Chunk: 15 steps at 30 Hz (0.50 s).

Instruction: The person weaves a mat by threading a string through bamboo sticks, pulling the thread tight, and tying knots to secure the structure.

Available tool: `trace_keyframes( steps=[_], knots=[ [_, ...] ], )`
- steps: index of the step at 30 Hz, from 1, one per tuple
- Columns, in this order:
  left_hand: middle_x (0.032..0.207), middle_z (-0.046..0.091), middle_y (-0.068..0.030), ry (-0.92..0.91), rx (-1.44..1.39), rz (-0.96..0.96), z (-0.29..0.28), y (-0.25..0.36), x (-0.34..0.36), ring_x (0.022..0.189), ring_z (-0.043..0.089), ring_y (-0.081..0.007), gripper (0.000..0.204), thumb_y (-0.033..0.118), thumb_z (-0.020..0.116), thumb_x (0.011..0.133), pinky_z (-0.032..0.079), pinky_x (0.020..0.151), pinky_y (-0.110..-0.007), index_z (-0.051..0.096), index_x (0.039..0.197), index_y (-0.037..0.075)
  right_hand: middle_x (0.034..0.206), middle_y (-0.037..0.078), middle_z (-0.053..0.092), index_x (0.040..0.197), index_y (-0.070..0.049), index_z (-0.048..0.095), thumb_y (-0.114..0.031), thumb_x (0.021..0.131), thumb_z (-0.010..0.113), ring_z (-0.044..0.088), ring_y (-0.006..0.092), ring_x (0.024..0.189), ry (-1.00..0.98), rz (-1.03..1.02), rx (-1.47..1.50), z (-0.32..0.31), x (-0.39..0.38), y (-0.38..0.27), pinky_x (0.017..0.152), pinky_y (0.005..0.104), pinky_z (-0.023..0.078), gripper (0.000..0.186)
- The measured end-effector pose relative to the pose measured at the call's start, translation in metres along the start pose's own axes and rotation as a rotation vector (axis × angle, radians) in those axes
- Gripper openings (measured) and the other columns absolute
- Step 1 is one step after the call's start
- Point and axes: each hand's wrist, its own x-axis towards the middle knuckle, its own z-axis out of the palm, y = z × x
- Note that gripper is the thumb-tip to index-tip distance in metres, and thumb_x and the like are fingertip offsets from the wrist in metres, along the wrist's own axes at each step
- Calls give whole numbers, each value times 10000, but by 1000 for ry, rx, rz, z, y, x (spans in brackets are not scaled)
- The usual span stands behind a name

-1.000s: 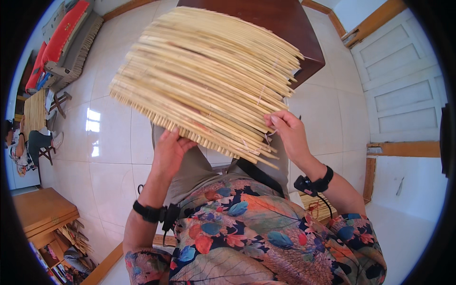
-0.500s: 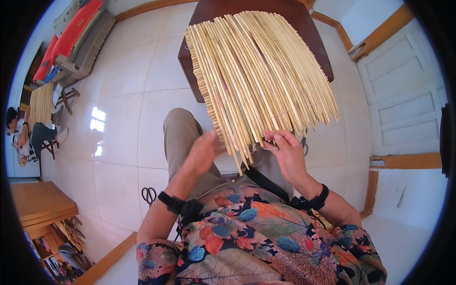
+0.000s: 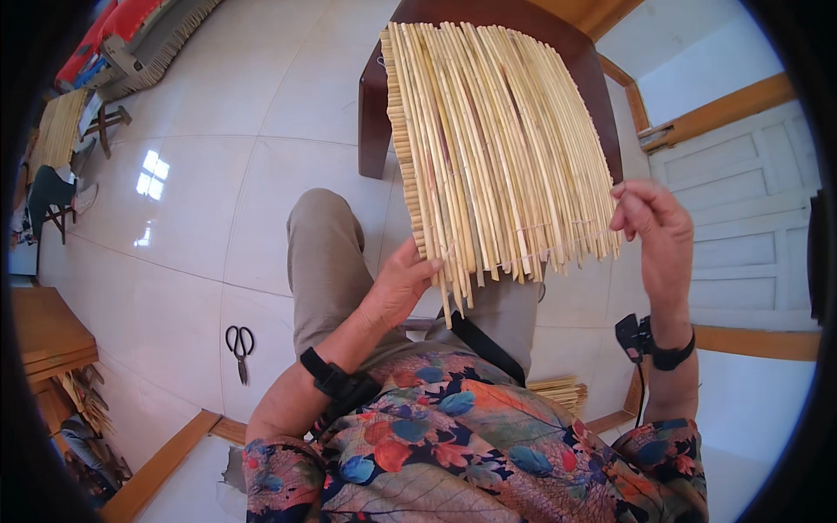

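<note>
A mat of pale reed stalks (image 3: 497, 139), laid side by side, rests on a dark brown table or stool and reaches over its near edge towards my lap. My left hand (image 3: 403, 281) grips the mat's near left corner, thumb on the outer stalks and fingers partly hidden beneath. Out beyond the mat's right edge, my right hand (image 3: 654, 218) is raised with its fingertips pinched. A thin pale thread (image 3: 558, 250) crosses the stalks near their lower ends and runs up towards those fingertips, apparently drawn taut.
Black-handled scissors (image 3: 240, 349) lie on the tiled floor at left. A bundle of stalks (image 3: 561, 394) is on the floor by my right side. Under the mat stands the dark brown table (image 3: 373, 131). Another person sits at the far left beside a similar mat (image 3: 59, 129).
My right hand has moved right and up from the mat's near edge, drawing the thread out. My left hand has settled onto the near left corner. The view has shifted.
</note>
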Motion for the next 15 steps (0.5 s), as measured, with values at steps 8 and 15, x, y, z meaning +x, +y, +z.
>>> trace_keyframes(
  steps=[8,15],
  knots=[
    [1120,546,-99,75,-70,15,1,0,2,1011,551,-181,375,-12,470,840,444,895,-318,407,1210,-18,581,-27,487,905,-36,577,-180,898,490,460,40,481,-514,473,202,33,-15,28,437,179,382,169],
    [1150,524,-93,70,-52,41,-6,-2,9,1036,532,-188,372,-29,457,834,446,883,-330,412,1203,-8,621,-14,521,906,-67,579,-206,898,479,515,54,529,-943,668,127,73,-132,98,496,206,447,171]
  ],
)
